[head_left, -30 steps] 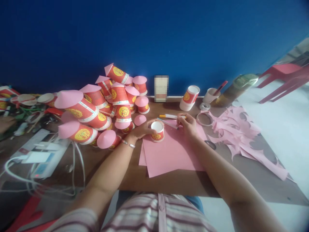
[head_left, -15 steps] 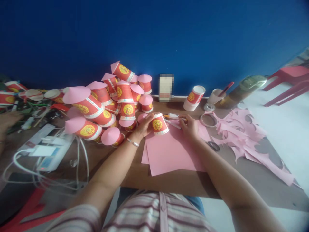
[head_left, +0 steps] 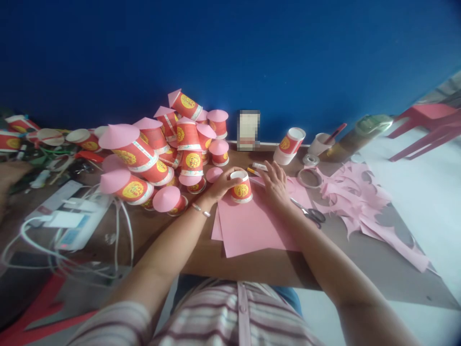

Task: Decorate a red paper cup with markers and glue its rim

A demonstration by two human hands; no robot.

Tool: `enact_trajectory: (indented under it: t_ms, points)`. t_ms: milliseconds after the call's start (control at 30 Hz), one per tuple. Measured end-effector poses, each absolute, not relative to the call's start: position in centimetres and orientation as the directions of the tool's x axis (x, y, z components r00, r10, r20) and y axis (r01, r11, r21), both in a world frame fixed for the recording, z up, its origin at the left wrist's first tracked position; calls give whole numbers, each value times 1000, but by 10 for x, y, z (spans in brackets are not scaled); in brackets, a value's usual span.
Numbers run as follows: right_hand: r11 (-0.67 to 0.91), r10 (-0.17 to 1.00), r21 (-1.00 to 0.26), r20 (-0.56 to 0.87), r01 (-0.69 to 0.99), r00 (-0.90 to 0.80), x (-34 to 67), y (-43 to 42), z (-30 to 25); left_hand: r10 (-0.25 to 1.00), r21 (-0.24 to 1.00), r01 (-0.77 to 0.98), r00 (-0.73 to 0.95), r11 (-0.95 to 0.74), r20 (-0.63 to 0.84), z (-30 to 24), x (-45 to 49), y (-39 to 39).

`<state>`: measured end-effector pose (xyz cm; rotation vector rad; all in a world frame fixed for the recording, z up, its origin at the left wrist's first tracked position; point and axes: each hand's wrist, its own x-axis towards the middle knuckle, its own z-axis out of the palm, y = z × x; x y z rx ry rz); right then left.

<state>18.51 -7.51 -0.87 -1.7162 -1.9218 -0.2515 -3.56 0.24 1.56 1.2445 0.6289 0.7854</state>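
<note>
My left hand (head_left: 224, 185) is wrapped round a red paper cup (head_left: 241, 188) with a yellow round emblem, held upright with its white rim on top. The cup is over pink paper sheets (head_left: 252, 230). To its right, my right hand (head_left: 275, 182) reaches over the sheets, fingers stretched and holding nothing I can see. By its fingertips lie a white-capped tube (head_left: 259, 166) and a yellow pencil-like stick (head_left: 253, 170). Scissors (head_left: 314, 215) with black handles rest beside my right forearm.
Left of me is a pile of red cups with pink cone tops (head_left: 167, 198), beside a white power strip (head_left: 77, 223) with cables. At right are a tape roll (head_left: 310, 178), stacked cups (head_left: 289, 145), a bottle (head_left: 355, 137) and pink scraps (head_left: 360, 197). Another person's hand (head_left: 14, 175) shows far left.
My right hand has spread its fingers and shifted slightly left over the paper, uncovering more of the scissors. My left hand still holds the cup, now showing more of its top.
</note>
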Motion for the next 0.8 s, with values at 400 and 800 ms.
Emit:
enact_trajectory:
  t_ms: [400,800]
  points:
    - [44,931,-258,362,965,54,197,-73,-1,815,993,-115,576,4,63,18,-32,-4]
    - [43,935,-250,350,967,49,199,-72,-1,917,992,-113,386,-63,103,23,-19,-15]
